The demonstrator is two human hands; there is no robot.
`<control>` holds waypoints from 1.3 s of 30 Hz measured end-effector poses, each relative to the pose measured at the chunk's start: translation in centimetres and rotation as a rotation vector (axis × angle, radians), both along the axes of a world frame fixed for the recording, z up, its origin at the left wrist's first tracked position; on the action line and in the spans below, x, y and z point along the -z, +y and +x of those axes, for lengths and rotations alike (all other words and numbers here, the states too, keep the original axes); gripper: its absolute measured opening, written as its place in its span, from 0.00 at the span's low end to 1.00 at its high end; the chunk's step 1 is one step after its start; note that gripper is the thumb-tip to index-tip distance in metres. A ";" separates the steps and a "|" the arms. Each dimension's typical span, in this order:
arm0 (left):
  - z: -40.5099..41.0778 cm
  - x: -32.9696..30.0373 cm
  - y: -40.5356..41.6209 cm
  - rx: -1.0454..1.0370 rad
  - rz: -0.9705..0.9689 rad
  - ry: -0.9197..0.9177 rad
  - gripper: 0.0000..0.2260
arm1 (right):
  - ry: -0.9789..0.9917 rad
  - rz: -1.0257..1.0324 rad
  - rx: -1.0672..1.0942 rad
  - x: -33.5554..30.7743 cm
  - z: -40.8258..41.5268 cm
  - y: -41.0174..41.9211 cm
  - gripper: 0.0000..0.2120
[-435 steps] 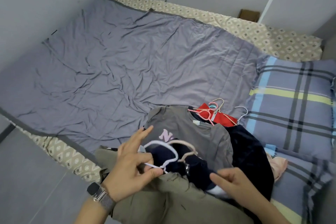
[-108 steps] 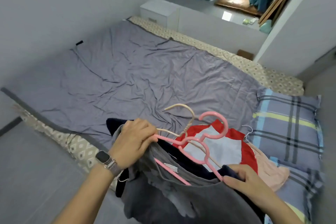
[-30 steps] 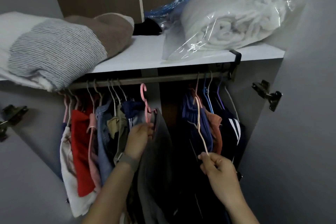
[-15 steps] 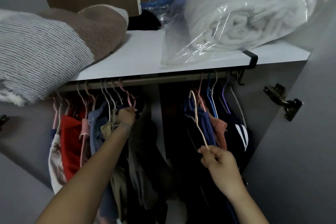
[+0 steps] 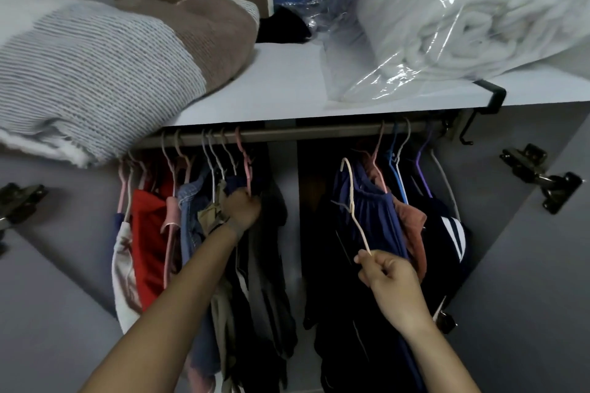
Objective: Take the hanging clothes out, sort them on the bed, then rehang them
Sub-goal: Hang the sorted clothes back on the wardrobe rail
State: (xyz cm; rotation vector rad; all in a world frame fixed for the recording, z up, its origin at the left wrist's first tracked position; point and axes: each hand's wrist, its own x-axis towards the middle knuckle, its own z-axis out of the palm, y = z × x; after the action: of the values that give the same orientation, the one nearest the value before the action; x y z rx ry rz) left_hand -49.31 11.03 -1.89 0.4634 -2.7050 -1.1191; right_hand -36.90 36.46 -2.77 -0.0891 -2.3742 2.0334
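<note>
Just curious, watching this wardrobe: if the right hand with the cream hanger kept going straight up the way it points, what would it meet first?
Probably the navy garment hanging behind the cream hanger that the right hand pinches, then the rail; depth is unclear.

Light falls from above and in front, so the white shelf (image 5: 287,89) is bright while the hanging clothes (image 5: 261,249) beneath sink into deep shadow. Glare streaks the plastic bag (image 5: 447,41). The wide lens bows the shelf edge, and the whole picture is soft, softest near the corners.
</note>
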 end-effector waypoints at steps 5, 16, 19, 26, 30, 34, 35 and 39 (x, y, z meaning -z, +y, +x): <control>8.6 -0.8 0.0 0.150 -0.012 0.193 0.08 | 0.041 -0.006 -0.079 -0.5 -1.6 -2.7 0.15; 18.5 1.0 -2.1 -0.013 0.221 0.230 0.15 | 0.136 0.106 -0.120 -2.6 -9.8 -10.3 0.11; 19.3 0.9 -2.2 -0.058 0.208 0.269 0.16 | 0.154 0.174 -0.078 -1.9 -12.8 -12.6 0.14; 20.7 2.6 -2.4 -0.156 0.245 0.243 0.10 | 0.114 0.408 -0.205 1.1 -14.4 -16.2 0.15; 20.9 3.0 -2.1 -0.169 0.270 0.225 0.10 | 0.085 0.458 -0.249 2.5 -14.5 -16.3 0.07; 20.9 3.1 -1.4 -0.147 0.321 0.208 0.15 | 0.074 0.493 -0.254 2.8 -14.6 -15.5 0.04; 20.8 3.2 -1.3 -0.147 0.328 0.205 0.16 | 0.070 0.509 -0.261 2.6 -14.5 -15.2 0.04; 20.4 3.8 -0.8 -0.126 0.329 0.192 0.12 | 0.073 0.573 -0.280 2.5 -14.7 -14.2 0.05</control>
State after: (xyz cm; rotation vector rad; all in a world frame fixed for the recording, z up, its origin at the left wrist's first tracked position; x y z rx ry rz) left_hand -28.87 10.22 -5.66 0.5343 -2.3025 -1.4946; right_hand -51.55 22.22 -5.25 0.3337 -2.9394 1.3127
